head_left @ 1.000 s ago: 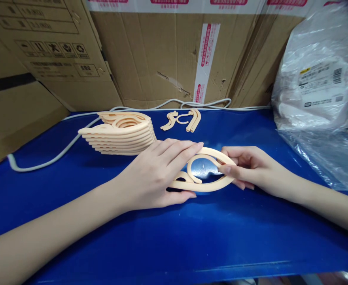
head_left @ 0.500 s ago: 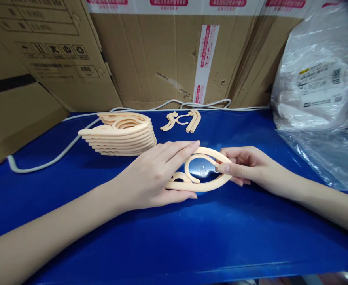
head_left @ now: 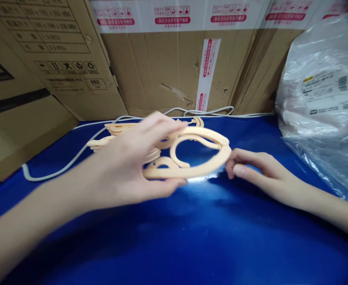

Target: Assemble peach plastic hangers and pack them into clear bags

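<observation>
My left hand (head_left: 123, 162) is wrapped round one end of a cream folding clothes hanger (head_left: 202, 168), thumb below and fingers above. The hanger is folded into a leaf shape, with its curved hook lying inside, and is held up off the table. Just off the hanger's right tip is my right hand (head_left: 251, 168), fingers curled in and thumb close to them, with nothing visible in it. Behind my left hand, partly hidden by it, stands a stack of like folded hangers (head_left: 98, 143). Loose hanger parts (head_left: 199, 122) lie farther back, mostly covered by the held hanger.
The table has a blue surface (head_left: 191, 237). Cardboard boxes (head_left: 162, 63) wall off the back and left. A white cable (head_left: 70, 158) runs along the back and left. Clear plastic-wrapped white goods (head_left: 322, 91) stand at the right, with loose film (head_left: 319, 158) in front.
My left hand has lifted the hanger and carried it left, towards the stack. My right hand has let go of the hanger's tip. The camera view has tilted up a little.
</observation>
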### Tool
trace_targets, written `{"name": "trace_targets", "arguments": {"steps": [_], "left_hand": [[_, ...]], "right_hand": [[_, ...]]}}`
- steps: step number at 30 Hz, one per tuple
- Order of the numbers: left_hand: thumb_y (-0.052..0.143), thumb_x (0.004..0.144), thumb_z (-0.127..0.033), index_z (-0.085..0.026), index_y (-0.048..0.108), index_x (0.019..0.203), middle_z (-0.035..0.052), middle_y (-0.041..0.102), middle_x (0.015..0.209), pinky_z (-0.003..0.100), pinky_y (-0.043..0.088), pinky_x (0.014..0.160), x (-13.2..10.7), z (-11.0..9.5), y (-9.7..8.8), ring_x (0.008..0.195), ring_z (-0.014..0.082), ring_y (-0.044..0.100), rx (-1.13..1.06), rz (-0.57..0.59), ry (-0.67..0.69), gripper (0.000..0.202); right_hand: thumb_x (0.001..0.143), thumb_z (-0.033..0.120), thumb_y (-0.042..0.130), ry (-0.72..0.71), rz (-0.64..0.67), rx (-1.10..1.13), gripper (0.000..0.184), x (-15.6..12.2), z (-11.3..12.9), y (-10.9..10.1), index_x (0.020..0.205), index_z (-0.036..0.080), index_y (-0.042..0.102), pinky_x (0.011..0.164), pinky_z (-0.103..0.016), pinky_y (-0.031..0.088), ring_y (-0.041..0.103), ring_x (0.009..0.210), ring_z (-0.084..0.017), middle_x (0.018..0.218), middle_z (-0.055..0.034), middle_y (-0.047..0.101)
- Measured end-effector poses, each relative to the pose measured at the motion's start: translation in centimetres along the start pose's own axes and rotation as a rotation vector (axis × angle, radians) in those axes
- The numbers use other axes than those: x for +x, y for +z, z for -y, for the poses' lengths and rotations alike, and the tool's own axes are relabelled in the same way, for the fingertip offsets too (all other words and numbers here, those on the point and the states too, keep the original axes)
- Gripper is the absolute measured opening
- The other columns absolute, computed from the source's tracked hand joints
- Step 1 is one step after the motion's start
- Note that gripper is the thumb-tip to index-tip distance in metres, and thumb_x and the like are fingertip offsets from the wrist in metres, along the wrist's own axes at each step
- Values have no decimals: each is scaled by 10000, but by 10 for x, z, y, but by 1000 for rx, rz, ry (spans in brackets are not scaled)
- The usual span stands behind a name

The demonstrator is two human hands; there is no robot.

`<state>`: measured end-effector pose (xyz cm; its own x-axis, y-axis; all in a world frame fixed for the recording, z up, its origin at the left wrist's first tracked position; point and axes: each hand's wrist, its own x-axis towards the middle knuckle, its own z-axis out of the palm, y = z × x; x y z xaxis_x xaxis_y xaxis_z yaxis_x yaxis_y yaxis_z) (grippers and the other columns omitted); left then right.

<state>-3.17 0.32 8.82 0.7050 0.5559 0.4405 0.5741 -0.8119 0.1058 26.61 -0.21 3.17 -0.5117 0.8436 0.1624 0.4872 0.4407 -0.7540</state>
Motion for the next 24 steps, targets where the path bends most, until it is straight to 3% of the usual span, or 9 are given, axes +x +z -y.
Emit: {"name": "trace_targets", "arguments": {"steps": [1, 4, 8, 10, 12, 16, 20, 24], "left_hand": [[664, 876, -441, -164, 518, 1403, 81, 607, 1263, 273, 545, 896, 1, 9, -10, 1064, 189, 634, 17, 6, -33, 614], [616, 906, -523, -184, 478, 1452, 68, 610, 1336, 296, 546, 903, -2, 48, -34, 1131, 205, 617, 84, 11, -81, 658], [649, 898, -496, -201, 473, 1459, 53, 650, 1342, 329, 545, 938, -17, 99, -48, 1132, 195, 645, 3, 131, -233, 658], [693, 868, -505, -230, 488, 1450, 47, 662, 1340, 349, 551, 944, -25, 114, -50, 1135, 207, 656, -46, 102, -312, 675], [716, 850, -521, -251, 511, 1434, 44, 671, 1331, 372, 557, 948, -31, 122, -50, 1118, 216, 670, -46, 84, -357, 676], [684, 826, -639, -231, 533, 1420, 63, 665, 1339, 358, 593, 866, -39, 130, -48, 1089, 241, 681, 40, 111, -309, 736], [669, 867, -592, -223, 522, 1430, 62, 667, 1331, 302, 602, 815, -39, 136, -43, 1056, 221, 692, 68, 152, -272, 688], [669, 853, -625, -237, 530, 1424, 61, 695, 1288, 346, 599, 837, -38, 140, -40, 1039, 229, 701, 96, 179, -258, 704]], "right_hand": [[968, 485, 544, -59, 4, -134, 308, 1, -1, -2, 1057, 211, 655, 740, -300, 490, 617, 830, -171, 918, -40, 686], [958, 403, 581, -256, 47, -430, 324, 5, -9, -3, 1223, 223, 633, 954, -404, 486, 611, 1139, -241, 1237, -98, 664], [960, 435, 560, -302, 108, -593, 454, 9, -19, 1, 1374, 249, 574, 1009, -507, 495, 543, 1309, -303, 1447, -128, 564], [961, 457, 545, -289, 124, -612, 479, 10, -22, 2, 1393, 252, 569, 1000, -529, 515, 531, 1332, -318, 1478, -129, 544], [965, 457, 532, -291, 121, -620, 482, 11, -22, 2, 1398, 250, 574, 988, -531, 534, 540, 1330, -320, 1482, -126, 545], [960, 450, 534, -302, 95, -612, 479, 14, -20, 0, 1392, 250, 594, 965, -516, 565, 577, 1295, -323, 1447, -123, 583], [970, 457, 512, -318, 100, -640, 476, 15, -20, -1, 1379, 232, 606, 953, -506, 578, 590, 1283, -318, 1436, -131, 593], [982, 469, 492, -320, 107, -681, 489, 13, -22, -1, 1390, 219, 592, 954, -505, 580, 575, 1303, -311, 1458, -133, 572]]}}
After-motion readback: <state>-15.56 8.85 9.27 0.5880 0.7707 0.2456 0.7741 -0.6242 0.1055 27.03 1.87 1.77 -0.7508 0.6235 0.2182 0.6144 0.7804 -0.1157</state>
